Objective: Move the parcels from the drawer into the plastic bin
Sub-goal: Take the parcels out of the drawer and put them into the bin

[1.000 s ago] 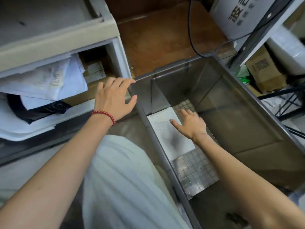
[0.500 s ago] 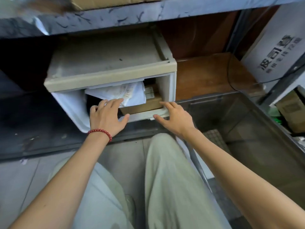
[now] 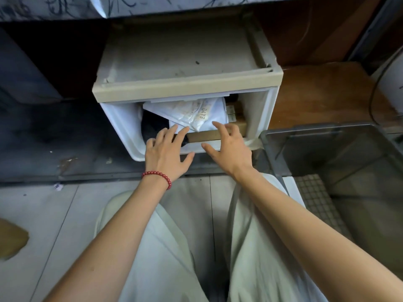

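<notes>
At the drawer (image 3: 122, 125) mouth, reaching with left hand (image 3: 165, 153) and right hand (image 3: 229, 153), both spread wide, gripping nothing, fingertips at the top white parcel (image 3: 196, 114). Underneath, a brown box (image 3: 205, 135) and black parcel (image 3: 152, 125). Beside it, plastic bin (image 3: 305, 129) with seemingly one flat parcel (image 3: 291, 188). Barely begun.

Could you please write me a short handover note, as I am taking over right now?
Left hand: open, fingertips at the white parcel. Right hand: open, likewise; nothing gripped.
Drawer holds the white parcel, a black parcel and a brown box.
Done: a pale parcel lies in the bin.
Left: grip and move the drawer's parcels to the bin.
</notes>
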Available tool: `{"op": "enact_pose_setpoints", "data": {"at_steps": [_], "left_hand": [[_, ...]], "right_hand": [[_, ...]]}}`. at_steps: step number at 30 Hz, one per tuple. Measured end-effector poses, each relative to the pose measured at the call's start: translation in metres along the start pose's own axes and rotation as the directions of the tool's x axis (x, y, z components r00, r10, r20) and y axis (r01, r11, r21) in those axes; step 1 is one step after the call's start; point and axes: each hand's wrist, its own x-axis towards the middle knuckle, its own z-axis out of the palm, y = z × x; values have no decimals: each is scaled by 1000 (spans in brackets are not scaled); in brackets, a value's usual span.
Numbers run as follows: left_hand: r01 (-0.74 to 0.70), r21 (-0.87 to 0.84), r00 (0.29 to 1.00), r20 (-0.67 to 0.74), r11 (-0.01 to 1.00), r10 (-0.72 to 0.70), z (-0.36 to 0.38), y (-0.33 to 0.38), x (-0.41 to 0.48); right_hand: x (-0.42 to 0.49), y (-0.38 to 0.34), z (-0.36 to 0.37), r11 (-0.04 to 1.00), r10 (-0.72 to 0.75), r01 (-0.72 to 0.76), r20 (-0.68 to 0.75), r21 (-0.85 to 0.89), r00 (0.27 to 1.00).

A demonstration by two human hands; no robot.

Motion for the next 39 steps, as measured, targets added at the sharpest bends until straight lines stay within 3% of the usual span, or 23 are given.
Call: {"op": "enact_pose_setpoints", "data": {"at_steps": [5, 8, 13, 21, 29, 32, 34, 36, 39], "left_hand": [[-27, -41, 1000, -5, 999, 26, 21, 4, 7], [-43, -65, 999, -35, 997, 41, 26, 8, 16], [-14, -145, 990, -139, 989, -7, 29, 12, 29], [3, -134, 991, -135, 991, -21, 30, 16, 46], [62, -198, 986, -139, 978, -91, 33, 26, 48], [84, -203, 984, -135, 975, -113, 30, 27, 47], [94, -193, 983, -139, 977, -122, 28, 28, 46], [103, -192, 983, -131, 976, -130, 27, 29, 46], [110, -181, 988, -84, 977, -126, 26, 30, 46]], "right_hand": [[15, 11, 10, 992, 110, -110, 0, 63, 994], [24, 15, 12, 972, 115, -103, -45, 210, 992], [36, 18, 14, 864, 173, -91, -123, 495, 977], [39, 17, 12, 747, 271, -136, -111, 651, 956], [25, 16, 10, 692, 317, -306, 106, 654, 943], [23, 19, 6, 597, 314, -358, 202, 718, 928], [20, 21, 4, 534, 300, -451, 339, 715, 892], [16, 23, 3, 542, 271, -523, 452, 658, 850], [11, 25, -1, 547, 231, -529, 491, 648, 840]]}}
